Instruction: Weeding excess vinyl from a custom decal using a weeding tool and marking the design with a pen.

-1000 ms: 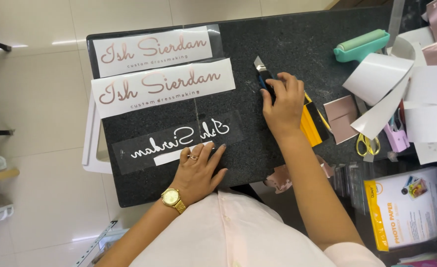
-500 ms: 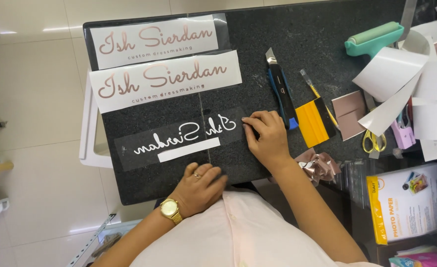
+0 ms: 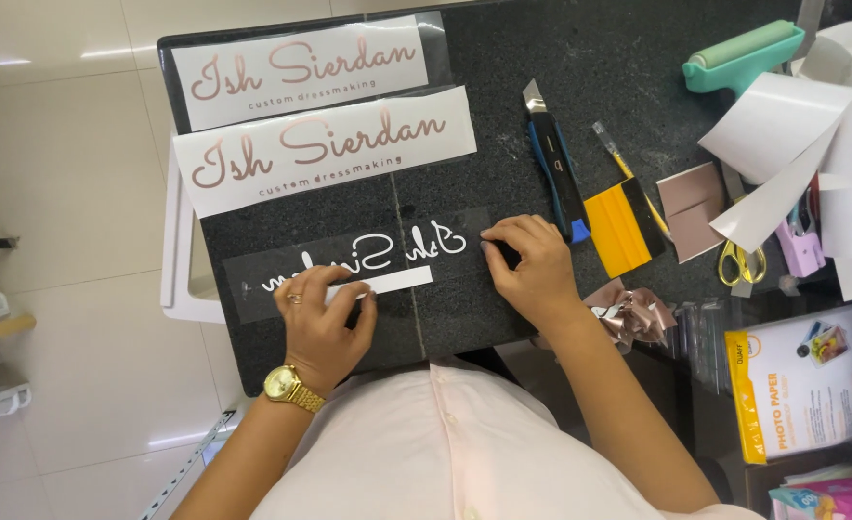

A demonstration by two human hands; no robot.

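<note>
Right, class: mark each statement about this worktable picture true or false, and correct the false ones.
1. Both hands rest on the clear strip with white lettering. True.
2. The right hand holds the blue knife. False: the knife lies untouched on the table.
3. The left hand wears a ring, with a gold watch on its wrist. True.
4. The yellow scraper lies left of the knife. False: it lies to its right.

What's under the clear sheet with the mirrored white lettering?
Under the clear sheet lies the black stone table, showing through. The left hand covers its lower middle and the right hand its right end, so nothing beneath them shows.
</note>
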